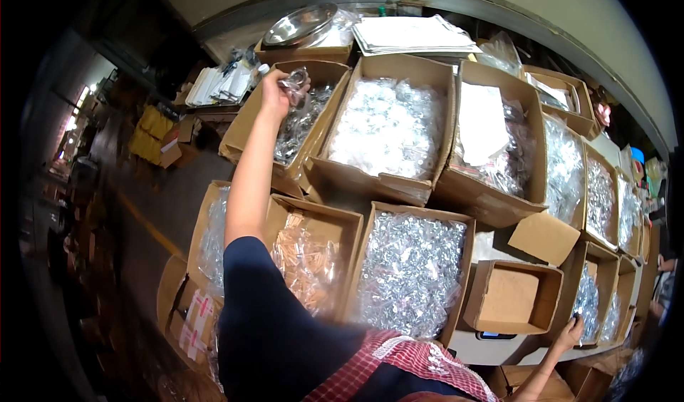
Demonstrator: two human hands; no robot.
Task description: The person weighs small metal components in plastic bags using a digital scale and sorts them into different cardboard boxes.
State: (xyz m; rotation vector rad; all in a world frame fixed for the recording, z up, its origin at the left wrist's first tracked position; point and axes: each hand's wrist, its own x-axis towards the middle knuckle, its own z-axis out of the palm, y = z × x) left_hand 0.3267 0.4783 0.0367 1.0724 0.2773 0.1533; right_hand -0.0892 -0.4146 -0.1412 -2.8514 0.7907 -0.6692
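My left hand [275, 94] is raised at the far left, closed round a small clear plastic bag of shiny metal parts [294, 83]. Below it stands a cardboard box with dark metal pieces in clear bags [299, 135]. Far to the right, my right hand [569, 335] is at the near edge of a narrow carton with bluish bagged parts [586, 295]. Its fingers are bent together; what they hold is too small to make out. Left of that hand, an empty small cardboard box [514, 296] rests over a scale [496, 336], mostly hidden beneath it.
Boxes crowd the bench: white bagged parts [388, 127], silvery bags [410, 274], orange-brown pieces in bags [303, 256]. A stack of white sheets [413, 35] and a round metal dish [299, 24] lie behind. A cardboard flap [543, 238] juts out above the small box.
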